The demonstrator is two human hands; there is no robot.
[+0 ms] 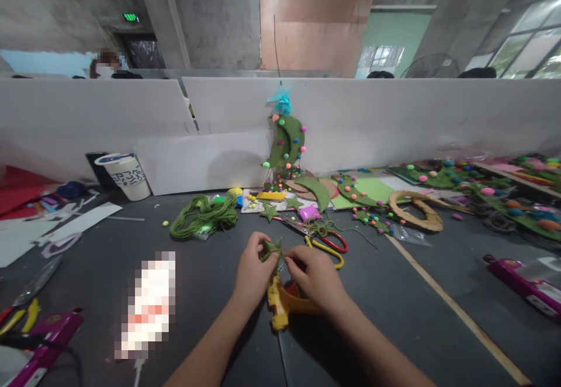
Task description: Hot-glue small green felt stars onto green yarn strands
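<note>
Between my fingers is a small green felt star (pixel 272 248), held above the dark table. My left hand (pixel 255 264) grips it from the left, thumb and fingers pinched round it. Close by on the right, my right hand (pixel 309 270) has its thumb and forefinger pinched at the star's right edge; what lies in that pinch is too small to make out. Under my hands lies a yellow hot glue gun (pixel 277 305), partly covered by my right hand. Scissors with red and yellow handles (pixel 326 246) lie just beyond my hands. Two more green stars (pixel 269 211) rest farther back.
Green yarn (pixel 204 216) lies at the back left, near a white cup (pixel 127 176). A green moon ornament with pompoms (pixel 287 141) stands against the white partition (pixel 372 118). A straw ring (pixel 416 210) is at right. Purple tools (pixel 526 282) lie at both sides.
</note>
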